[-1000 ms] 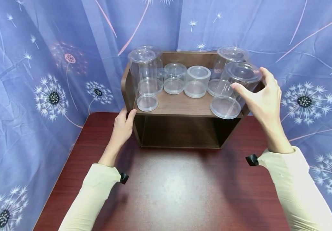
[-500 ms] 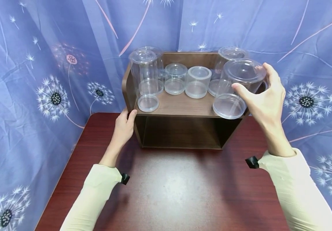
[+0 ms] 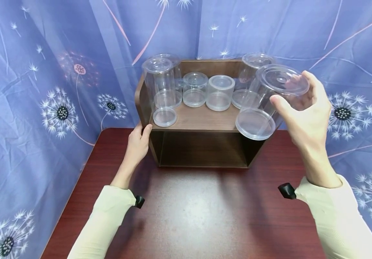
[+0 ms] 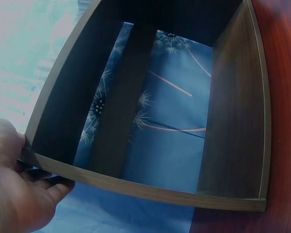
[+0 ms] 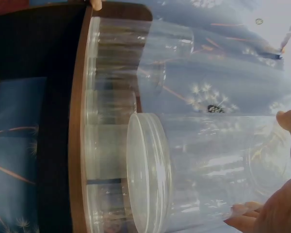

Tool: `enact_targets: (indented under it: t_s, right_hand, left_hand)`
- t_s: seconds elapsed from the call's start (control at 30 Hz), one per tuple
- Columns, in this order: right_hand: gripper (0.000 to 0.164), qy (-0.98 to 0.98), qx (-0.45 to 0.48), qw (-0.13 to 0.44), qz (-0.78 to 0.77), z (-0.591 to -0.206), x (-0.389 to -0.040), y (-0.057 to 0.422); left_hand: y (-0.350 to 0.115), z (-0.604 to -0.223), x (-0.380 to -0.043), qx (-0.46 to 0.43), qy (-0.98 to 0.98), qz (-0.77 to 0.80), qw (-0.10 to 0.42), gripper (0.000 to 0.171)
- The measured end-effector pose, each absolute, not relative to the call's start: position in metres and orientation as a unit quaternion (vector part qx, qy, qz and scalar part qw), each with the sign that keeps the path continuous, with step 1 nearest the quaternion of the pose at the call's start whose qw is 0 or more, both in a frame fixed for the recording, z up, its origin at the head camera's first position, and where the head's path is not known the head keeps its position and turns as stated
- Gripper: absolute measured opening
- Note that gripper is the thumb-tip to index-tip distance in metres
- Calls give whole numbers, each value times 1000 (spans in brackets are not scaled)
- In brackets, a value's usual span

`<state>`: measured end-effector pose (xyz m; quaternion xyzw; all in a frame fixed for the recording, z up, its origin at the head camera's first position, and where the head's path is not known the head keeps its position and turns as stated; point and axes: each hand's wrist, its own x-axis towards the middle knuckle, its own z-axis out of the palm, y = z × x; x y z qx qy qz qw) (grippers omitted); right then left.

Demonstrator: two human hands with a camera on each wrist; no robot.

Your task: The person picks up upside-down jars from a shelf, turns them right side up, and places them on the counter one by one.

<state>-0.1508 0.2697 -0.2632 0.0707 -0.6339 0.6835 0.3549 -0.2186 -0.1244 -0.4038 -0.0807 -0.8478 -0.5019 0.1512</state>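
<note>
Holding a tall clear jar [image 3: 262,104] by its upper end with the right hand [image 3: 307,124], thumb on the near side, other fingers round the far side; spread is wide, matched to the jar's girth. Jar sits left of that palm, base hanging below the fingers, at the right front corner of the shelf [image 3: 202,119]. Key relation is base vs. top board: right wrist view shows a gap there, base clear of the board, not touching. Long axis runs close to upright, top leaning right in the head view; exact tilt hard to call. Right hand is the near one, wrist below the grip, forearm coming up from lower right. Left hand [image 3: 137,142] is well apart at the opposite end, gripping the shelf's left side: thumb at the front edge, fingers tucked behind it, arm reaching up from lower left. Another tall jar [image 3: 248,80] stands just behind the held one, so the risk as judged is a knock if the base swings back. Two short jars [image 3: 220,93] stand mid-board, two more tall ones [image 3: 159,88] at the left end. Shelf stands on the red-brown table [image 3: 195,212].
</note>
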Motion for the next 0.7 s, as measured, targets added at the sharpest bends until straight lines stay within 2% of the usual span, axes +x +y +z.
enact_targets:
  t_s: [0.23, 0.47, 0.7]
  right_hand:
    - [73, -634, 57, 343, 691, -257, -130, 270]
    - [73, -558, 88, 340, 752, -261, -120, 270]
    - [69, -535, 124, 370, 749, -272, -113, 274]
  left_hand:
    - [-124, -402, -217, -75, -850, -500, 146, 30]
    - [-124, -404, -217, -74, -850, -501, 147, 30]
    - [-124, -404, -217, -74, -850, -499, 150, 31]
